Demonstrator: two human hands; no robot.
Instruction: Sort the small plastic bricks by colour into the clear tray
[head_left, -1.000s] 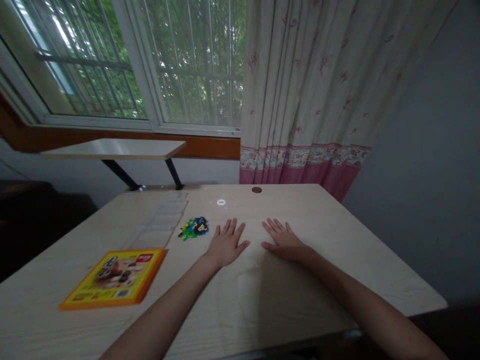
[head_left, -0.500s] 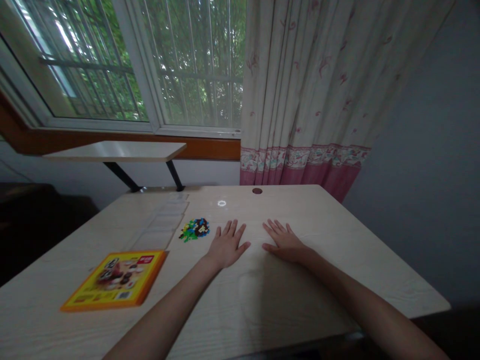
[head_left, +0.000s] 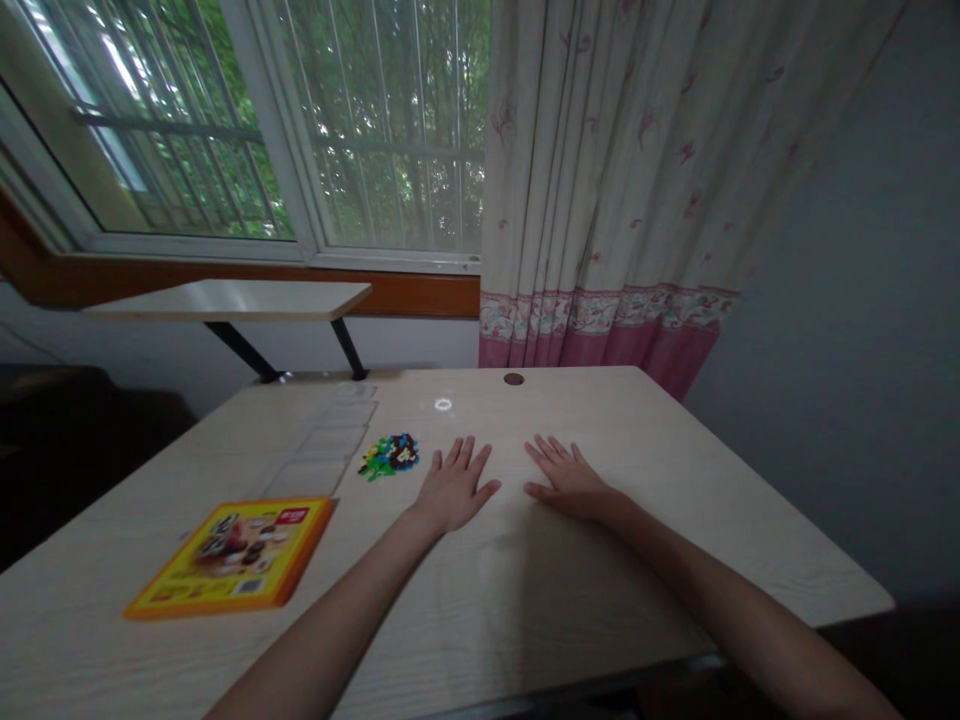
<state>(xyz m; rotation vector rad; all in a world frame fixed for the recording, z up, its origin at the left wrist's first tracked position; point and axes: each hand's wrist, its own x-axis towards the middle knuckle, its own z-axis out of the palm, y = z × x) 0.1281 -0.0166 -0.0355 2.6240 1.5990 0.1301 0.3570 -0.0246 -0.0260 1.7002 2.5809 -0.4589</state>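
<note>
My left hand (head_left: pixel 454 487) lies flat on the pale wooden table (head_left: pixel 450 640), palm down with fingers spread, holding nothing. Just left of its fingertips is a loose pile of small coloured pieces (head_left: pixel 390 456) in green, blue, yellow, white and dark brown; they are too small to name exactly. My right hand (head_left: pixel 568 482) also rests palm down on the tabletop, fingers apart, with only bare wood under it. A gap separates the two thumbs. Off to the left of my left forearm sits a flat yellow-orange box (head_left: pixel 232 555) with a printed picture on its top.
Clear plastic trays or sheets (head_left: pixel 319 450) run in a row behind the box. At the back left, a raised shelf (head_left: pixel 247 298) stands on black legs. A round cable hole (head_left: pixel 514 379) is near the rear edge. Behind are a window (head_left: pixel 397 130) and a curtain (head_left: pixel 600 180).
Both hands stay in the same place and pose. The view has shifted very slightly; nothing on the table has moved.
</note>
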